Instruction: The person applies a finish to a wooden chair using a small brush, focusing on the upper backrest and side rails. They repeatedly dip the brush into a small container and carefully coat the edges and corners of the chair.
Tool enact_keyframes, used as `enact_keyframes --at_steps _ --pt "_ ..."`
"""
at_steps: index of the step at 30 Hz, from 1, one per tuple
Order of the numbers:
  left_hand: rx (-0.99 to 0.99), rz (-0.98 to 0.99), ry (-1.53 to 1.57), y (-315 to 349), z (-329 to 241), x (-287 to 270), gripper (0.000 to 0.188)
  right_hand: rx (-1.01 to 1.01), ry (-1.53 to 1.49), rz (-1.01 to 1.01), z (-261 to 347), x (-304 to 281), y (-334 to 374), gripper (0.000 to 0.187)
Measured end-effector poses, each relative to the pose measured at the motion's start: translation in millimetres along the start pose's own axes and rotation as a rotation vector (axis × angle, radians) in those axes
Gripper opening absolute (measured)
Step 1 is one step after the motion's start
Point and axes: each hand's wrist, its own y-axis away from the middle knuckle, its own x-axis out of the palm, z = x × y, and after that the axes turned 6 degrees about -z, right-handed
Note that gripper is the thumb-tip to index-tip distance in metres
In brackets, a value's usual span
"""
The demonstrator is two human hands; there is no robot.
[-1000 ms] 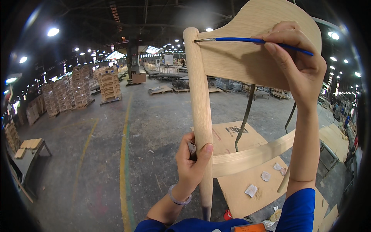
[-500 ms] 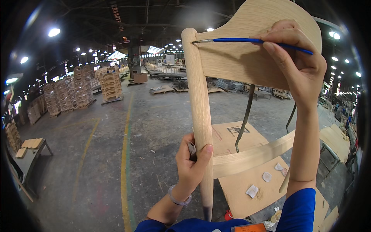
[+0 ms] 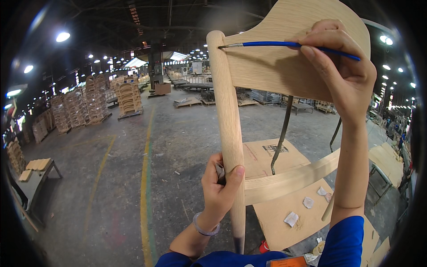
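Note:
A thin blue paintbrush (image 3: 271, 43) is pinched in my right hand (image 3: 344, 66), held nearly level. Its dark tip touches the rounded post of a pale wooden chair frame (image 3: 226, 89), close to the post's top and the joint with the curved backrest panel (image 3: 275, 66). My left hand (image 3: 221, 187) wraps round the same post lower down, beside the joint of the cross rail (image 3: 289, 178). Something greyish shows between the left fingers and the post, too little of it to name.
Below the frame lies cardboard (image 3: 275, 236) with several crumpled white scraps (image 3: 292, 219). A dark metal rod (image 3: 283, 133) rises behind the rail. At far left stands a table (image 3: 38, 182) with wooden pieces. Stacked chair parts (image 3: 129, 98) stand across the concrete floor.
The brush tip has shifted very slightly left and up along with the post's top, staying against the post near the joint. Both hands keep their grips.

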Motion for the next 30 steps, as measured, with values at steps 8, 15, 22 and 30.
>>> enact_keyframes --at_steps 8,15,22,30 --pt "0.002 -0.010 -0.018 0.3 1.5 0.0 0.033 -0.011 -0.001 -0.006 -0.6 1.2 1.0 0.011" --pt "0.014 -0.015 -0.017 1.0 1.7 1.2 0.034 -0.010 -0.009 -0.001 -0.9 1.2 1.8 0.011" --pt "0.041 -0.009 -0.035 1.9 4.1 0.2 0.034 0.000 -0.044 -0.036 -3.2 0.8 4.5 0.012" --pt "0.044 -0.017 -0.042 2.6 6.5 0.4 0.034 0.018 -0.062 0.004 -3.3 1.9 6.8 0.015"
